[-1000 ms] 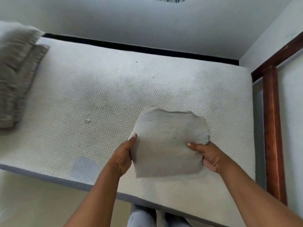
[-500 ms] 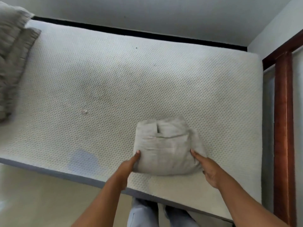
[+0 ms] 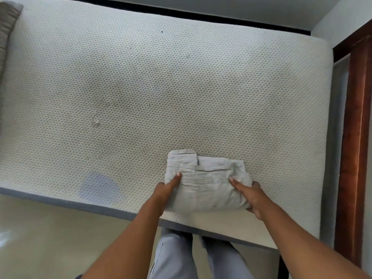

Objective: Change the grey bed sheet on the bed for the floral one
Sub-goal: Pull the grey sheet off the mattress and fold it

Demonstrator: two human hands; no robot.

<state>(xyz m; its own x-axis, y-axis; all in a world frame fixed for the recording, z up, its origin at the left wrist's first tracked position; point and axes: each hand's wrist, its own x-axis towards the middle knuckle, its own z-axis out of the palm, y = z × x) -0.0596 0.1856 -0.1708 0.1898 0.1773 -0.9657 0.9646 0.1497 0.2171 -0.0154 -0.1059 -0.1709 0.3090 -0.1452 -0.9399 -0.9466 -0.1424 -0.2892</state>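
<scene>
The grey bed sheet, folded into a thick square bundle, is resting on the bare mattress close to its near edge, between the two hands. Nearest the camera, under the forearms, the person's legs in pale grey trousers are standing on a cream floor. The left hand is gripping the bundle's left side, its thumb lying on top and its other fingers hidden under the cloth. The right hand is clasping the right side, thumb pressing on top and fingers curling round the edge. Left of the left hand a bluish stain is showing on the honeycomb-patterned mattress cover, and a loose thread is lying farther out. Right of the right hand a dark wooden post is running along the mattress end. Far off to the left, a grey-brown ribbed cloth is sitting at the mattress corner, and a pale wall is rising beyond the far edge.
</scene>
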